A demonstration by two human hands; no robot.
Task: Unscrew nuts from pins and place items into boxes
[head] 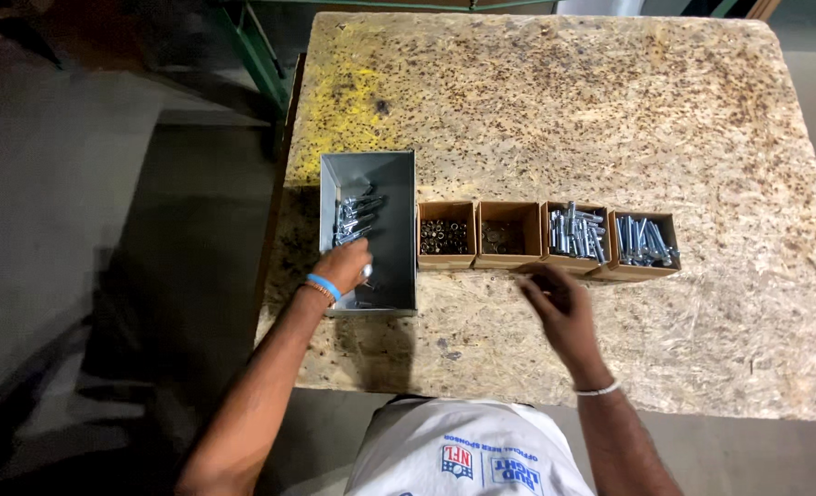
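My left hand [345, 265] reaches into a grey metal bin [399, 188] on the wooden board table [564, 101]. Its fingers close on a shiny bolt near the bin's front. Several more bolts [355, 219] lie in the bin's far left part. My right hand [558, 308] hovers over the table just in front of a row of small brown cardboard boxes; its fingers are curled and I cannot tell whether they hold anything.
The brown boxes right of the bin hold dark nuts [444, 236], small washers [503, 237], bolts [576, 231] and more bolts [644, 241]. The table's left edge [279, 202] drops to a dark floor. A green metal frame [256, 50] stands beyond the corner.
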